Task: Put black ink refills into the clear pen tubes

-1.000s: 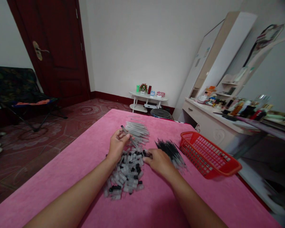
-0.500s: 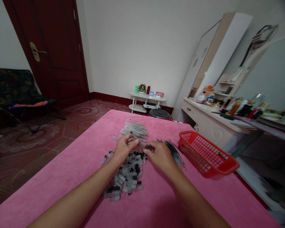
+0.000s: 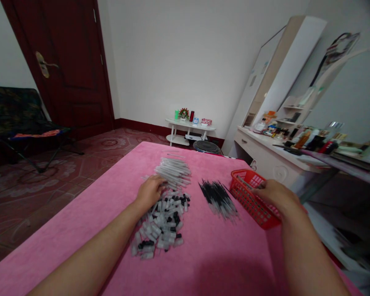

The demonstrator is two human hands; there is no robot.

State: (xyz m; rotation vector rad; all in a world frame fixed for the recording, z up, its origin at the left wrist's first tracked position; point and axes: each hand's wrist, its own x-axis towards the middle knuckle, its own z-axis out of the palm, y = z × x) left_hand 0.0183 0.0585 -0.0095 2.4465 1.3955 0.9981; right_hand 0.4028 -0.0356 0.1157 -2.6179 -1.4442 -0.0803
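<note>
My left hand (image 3: 149, 191) rests on the pink table (image 3: 80, 230) at the near end of a bundle of clear pen barrels (image 3: 175, 169). Its fingers curl down among them, and what they grip is hidden. Just below it lies a heap of clear and black pen caps (image 3: 162, 224). A fan of black refills (image 3: 218, 196) lies to the right. My right hand (image 3: 274, 195) hovers over the red plastic basket (image 3: 245, 196), fingers closed round a thin pale pen that pokes out to the left.
A white dresser (image 3: 265, 154) crowded with bottles stands right of the table. A small white side table (image 3: 189, 129) is at the far wall. A folding chair (image 3: 21, 123) and a dark red door (image 3: 70, 70) are on the left.
My hands were together over the caps, fitting a pen. The right hand has swung right to the red basket with the pen. The left hand has dropped to the barrels.
</note>
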